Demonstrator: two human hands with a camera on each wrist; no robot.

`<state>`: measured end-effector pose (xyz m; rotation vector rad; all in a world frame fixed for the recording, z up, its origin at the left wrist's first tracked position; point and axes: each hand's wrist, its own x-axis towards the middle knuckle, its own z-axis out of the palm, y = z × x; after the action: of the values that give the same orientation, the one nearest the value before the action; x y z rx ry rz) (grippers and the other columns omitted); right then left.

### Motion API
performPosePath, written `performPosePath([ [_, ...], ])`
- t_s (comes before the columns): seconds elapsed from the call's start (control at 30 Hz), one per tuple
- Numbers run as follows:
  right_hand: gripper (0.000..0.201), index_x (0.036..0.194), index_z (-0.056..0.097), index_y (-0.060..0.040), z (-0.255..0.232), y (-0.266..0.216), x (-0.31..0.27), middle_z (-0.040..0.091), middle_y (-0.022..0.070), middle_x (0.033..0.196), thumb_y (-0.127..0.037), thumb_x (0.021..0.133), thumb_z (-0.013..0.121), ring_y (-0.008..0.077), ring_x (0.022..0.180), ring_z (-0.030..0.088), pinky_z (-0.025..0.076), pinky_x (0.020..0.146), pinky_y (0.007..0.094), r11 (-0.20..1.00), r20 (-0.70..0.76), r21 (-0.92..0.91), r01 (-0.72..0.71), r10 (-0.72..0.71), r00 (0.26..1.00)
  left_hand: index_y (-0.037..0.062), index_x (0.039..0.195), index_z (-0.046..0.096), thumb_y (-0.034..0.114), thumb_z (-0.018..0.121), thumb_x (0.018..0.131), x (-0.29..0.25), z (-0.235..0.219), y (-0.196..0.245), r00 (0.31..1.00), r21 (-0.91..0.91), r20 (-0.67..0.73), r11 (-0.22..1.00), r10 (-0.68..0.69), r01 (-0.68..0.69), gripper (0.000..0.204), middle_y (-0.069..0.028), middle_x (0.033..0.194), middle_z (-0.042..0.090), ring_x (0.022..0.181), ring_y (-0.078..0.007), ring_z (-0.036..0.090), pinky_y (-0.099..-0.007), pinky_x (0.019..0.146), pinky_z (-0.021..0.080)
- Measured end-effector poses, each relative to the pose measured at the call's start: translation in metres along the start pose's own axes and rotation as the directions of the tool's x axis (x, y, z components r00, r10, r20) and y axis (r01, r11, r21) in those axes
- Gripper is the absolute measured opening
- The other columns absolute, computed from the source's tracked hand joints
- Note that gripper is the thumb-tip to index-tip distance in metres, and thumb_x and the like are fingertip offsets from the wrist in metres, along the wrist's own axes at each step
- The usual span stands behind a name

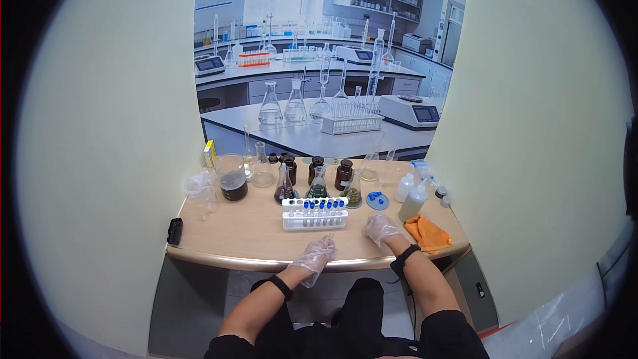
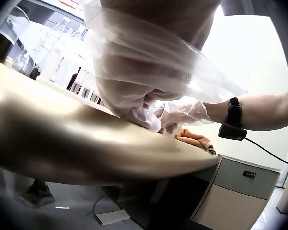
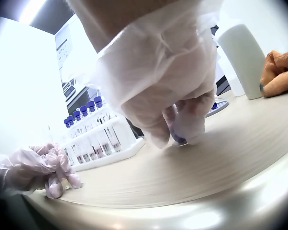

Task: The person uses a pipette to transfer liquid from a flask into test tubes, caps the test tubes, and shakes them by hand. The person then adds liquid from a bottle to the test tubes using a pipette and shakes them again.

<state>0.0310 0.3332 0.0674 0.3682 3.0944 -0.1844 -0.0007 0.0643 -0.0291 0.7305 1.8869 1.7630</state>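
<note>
The long pale wooden table (image 1: 232, 239) carries a white test-tube rack with blue-capped tubes (image 1: 314, 213) near its middle. Just in front of it rests the gloved left hand (image 1: 316, 252), fingers loosely curled, holding nothing. The gloved right hand (image 1: 381, 227) pinches a small blue cap (image 3: 178, 139) against the table, beside a crumpled orange cloth (image 1: 427, 233).

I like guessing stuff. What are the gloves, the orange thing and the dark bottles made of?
The gloves on the left hand and right hand look like thin clear plastic film, loose and crinkly. The orange cloth seems soft fabric, bunched in folds. The dark bottles look like shiny brown glass, though plastic is possible.
</note>
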Motion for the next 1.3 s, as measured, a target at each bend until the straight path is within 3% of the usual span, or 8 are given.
performPosePath([
  [0.13, 0.039, 0.109, 0.078, -0.0037, 0.008, 0.0, 0.003, 0.075, 0.025, 0.113, -0.03, 0.083, 0.064, 0.0404, 0.11, 0.071, 0.054, 0.099, 0.0465, 0.999, -0.028, 0.028, -0.033, 0.033, 0.999, 0.0072, 0.096, 0.061, 0.023, 0.055, 0.112, -0.001, 0.0, 0.005, 0.992, -0.35, -0.023, 0.931, -0.121, 0.106, 0.023, -0.0002, 0.089, 0.058, 0.084, -0.0128, 0.062, -0.0301, 0.074, 0.054],
  [0.2, 0.04, 0.11, 0.077, -0.0029, 0.01, 0.0, 0.005, 0.074, 0.0253, 0.115, -0.03, 0.083, 0.064, 0.0402, 0.112, 0.07, 0.054, 0.1, 0.0461, 0.997, -0.015, 0.038, -0.06, 0.06, 0.998, 0.0071, 0.092, 0.059, 0.024, 0.047, 0.111, -0.001, -0.002, 0.007, 0.998, -0.125, -0.046, 0.991, -0.049, 0.043, 0.028, -0.0012, 0.083, 0.057, 0.075, -0.0139, 0.056, -0.0342, 0.07, 0.053],
  [0.3, 0.04, 0.109, 0.077, -0.0021, -0.005, -0.01, -0.005, 0.074, 0.0252, 0.114, -0.03, 0.085, 0.064, 0.0405, 0.111, 0.07, 0.054, 0.1, 0.0458, 0.995, -0.007, 0.076, -0.066, 0.067, 0.998, 0.0066, 0.092, 0.057, 0.017, 0.046, 0.109, -0.009, -0.006, 0.027, 0.998, -0.039, -0.021, 0.997, -0.064, 0.063, 0.023, -0.001, 0.083, 0.056, 0.075, -0.0135, 0.056, -0.0335, 0.071, 0.054],
  [0.63, 0.037, 0.11, 0.074, -0.0022, -0.014, -0.022, -0.014, 0.074, 0.0268, 0.114, -0.031, 0.088, 0.065, 0.0408, 0.111, 0.07, 0.054, 0.098, 0.0454, 0.982, -0.046, 0.161, -0.098, 0.106, 0.993, 0.0076, 0.091, 0.056, 0.005, 0.052, 0.101, -0.012, -0.008, 0.034, 0.997, -0.154, 0.03, 0.985, -0.072, 0.076, 0.011, 0.0006, 0.084, 0.055, 0.077, -0.0115, 0.055, -0.0312, 0.071, 0.052],
  [0.7, 0.034, 0.108, 0.073, -0.0025, -0.013, -0.023, -0.015, 0.074, 0.0263, 0.112, -0.029, 0.089, 0.064, 0.0407, 0.109, 0.071, 0.054, 0.097, 0.0454, 0.977, -0.092, 0.186, -0.102, 0.121, 0.988, 0.0085, 0.091, 0.055, 0.004, 0.053, 0.1, -0.02, -0.007, 0.053, 0.996, -0.028, -0.002, 0.996, -0.088, 0.088, 0.01, 0.0007, 0.085, 0.055, 0.077, -0.011, 0.055, -0.0298, 0.072, 0.051],
  [0.8, 0.033, 0.115, 0.073, -0.0051, -0.027, -0.032, -0.022, 0.074, 0.0252, 0.116, -0.023, 0.089, 0.062, 0.0398, 0.113, 0.071, 0.054, 0.1, 0.0451, 0.982, -0.043, 0.153, -0.115, 0.123, 0.992, 0.0042, 0.099, 0.062, 0.012, 0.053, 0.107, -0.006, -0.01, 0.011, 1.0, 0.04, 0.012, 0.999, 0.029, -0.029, 0.014, -0.0061, 0.093, 0.065, 0.082, -0.0137, 0.063, -0.0322, 0.074, 0.056],
  [1.13, 0.027, 0.108, 0.074, -0.0056, -0.02, -0.025, -0.01, 0.075, 0.0242, 0.11, -0.023, 0.088, 0.065, 0.0389, 0.109, 0.072, 0.055, 0.098, 0.0445, 0.956, -0.093, 0.231, -0.181, 0.207, 0.974, 0.0038, 0.1, 0.062, 0.014, 0.054, 0.107, -0.001, -0.009, -0.002, 1.0, -0.098, 0.028, 0.995, -0.006, 0.009, 0.015, -0.0057, 0.093, 0.066, 0.081, -0.0136, 0.063, -0.0322, 0.074, 0.057],
  [1.3, 0.02, 0.096, 0.072, -0.0076, -0.023, -0.029, -0.014, 0.076, 0.022, 0.098, -0.023, 0.085, 0.07, 0.0389, 0.098, 0.073, 0.057, 0.09, 0.0448, 0.914, -0.153, 0.346, -0.214, 0.279, 0.948, 0.0035, 0.101, 0.062, 0.017, 0.058, 0.107, -0.008, -0.009, 0.015, 1.0, 0.087, 0.002, 0.996, 0.002, -0.002, 0.016, -0.005, 0.092, 0.066, 0.081, -0.0132, 0.063, -0.0329, 0.074, 0.057],
])
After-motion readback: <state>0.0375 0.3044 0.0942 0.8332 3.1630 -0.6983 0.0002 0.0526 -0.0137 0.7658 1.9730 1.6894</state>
